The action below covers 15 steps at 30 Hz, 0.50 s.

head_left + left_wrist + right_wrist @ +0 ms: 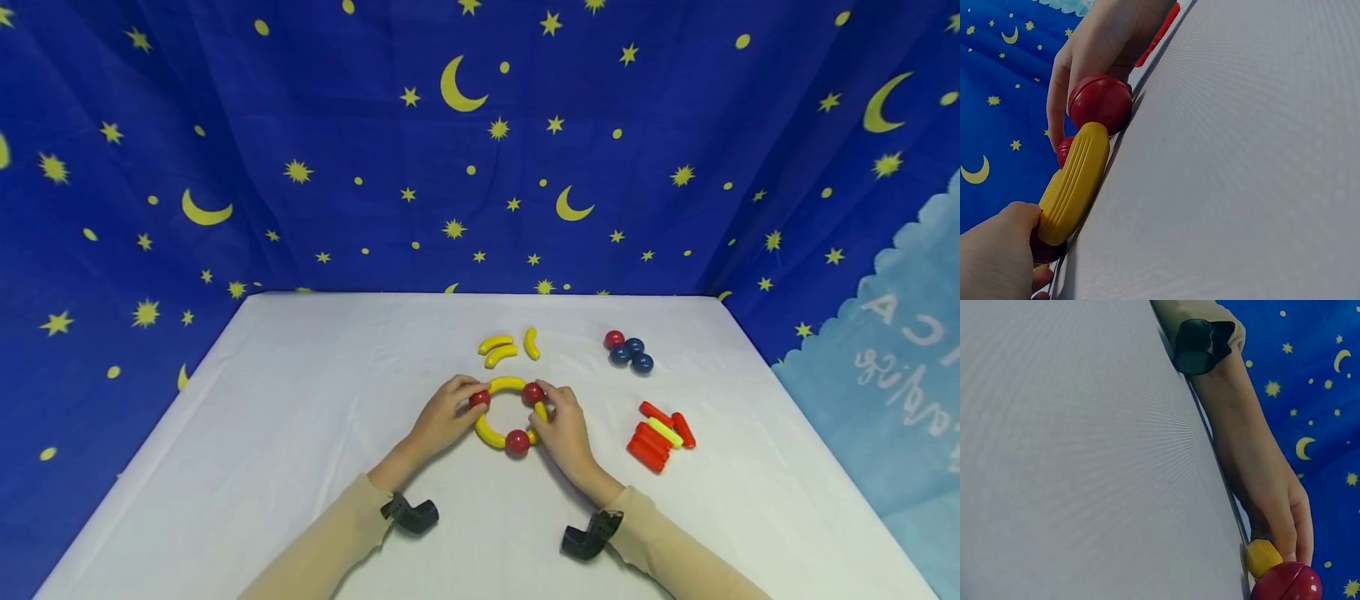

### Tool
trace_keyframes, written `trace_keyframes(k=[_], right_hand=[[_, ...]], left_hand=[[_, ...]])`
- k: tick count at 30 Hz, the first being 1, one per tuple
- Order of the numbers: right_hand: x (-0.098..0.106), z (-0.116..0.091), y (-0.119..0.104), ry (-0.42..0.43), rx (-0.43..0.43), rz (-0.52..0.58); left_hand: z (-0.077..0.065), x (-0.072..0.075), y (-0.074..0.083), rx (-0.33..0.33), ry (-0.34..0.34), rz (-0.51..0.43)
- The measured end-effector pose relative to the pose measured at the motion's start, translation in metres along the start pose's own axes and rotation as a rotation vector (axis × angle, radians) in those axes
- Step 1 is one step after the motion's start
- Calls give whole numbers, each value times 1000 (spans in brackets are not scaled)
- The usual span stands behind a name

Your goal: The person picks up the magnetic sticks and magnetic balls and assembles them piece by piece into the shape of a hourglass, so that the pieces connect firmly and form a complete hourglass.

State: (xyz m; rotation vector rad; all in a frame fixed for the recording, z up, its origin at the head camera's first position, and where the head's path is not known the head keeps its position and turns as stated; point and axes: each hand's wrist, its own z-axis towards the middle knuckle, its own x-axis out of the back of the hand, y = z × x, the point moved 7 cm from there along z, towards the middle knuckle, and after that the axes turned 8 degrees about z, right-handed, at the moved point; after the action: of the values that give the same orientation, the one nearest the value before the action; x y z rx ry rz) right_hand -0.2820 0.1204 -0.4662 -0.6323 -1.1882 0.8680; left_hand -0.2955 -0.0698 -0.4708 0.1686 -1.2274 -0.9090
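Observation:
On the white table, three curved yellow rods and three red balls form a ring. My left hand [445, 414] pinches the left red ball [479, 400] between thumb and fingers. Between that ball and the front red ball [517, 442] runs a ridged curved yellow rod [1076, 184]. My right hand [564, 429] grips the right-hand curved yellow rod [541, 412], its fingertips at the upper right red ball [534, 392]. Another curved yellow rod [508, 383] spans the back of the ring. In the right wrist view, the left hand [1275, 506] reaches down behind a red ball.
Three loose curved yellow rods [501, 356] lie behind the ring. Farther right sit several dark blue balls [642, 363] with one red ball [614, 339]. Several red sticks [648, 450] and a yellow-green stick [665, 432] lie right of my right hand. Blue star-patterned cloth [495, 167] surrounds the table.

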Motion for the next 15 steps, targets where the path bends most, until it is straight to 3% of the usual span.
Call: trace_keyframes(k=[15], right_hand=[[-4, 1, 2, -50, -32, -35]], left_hand=[[1, -6, -3, 4, -66, 101]])
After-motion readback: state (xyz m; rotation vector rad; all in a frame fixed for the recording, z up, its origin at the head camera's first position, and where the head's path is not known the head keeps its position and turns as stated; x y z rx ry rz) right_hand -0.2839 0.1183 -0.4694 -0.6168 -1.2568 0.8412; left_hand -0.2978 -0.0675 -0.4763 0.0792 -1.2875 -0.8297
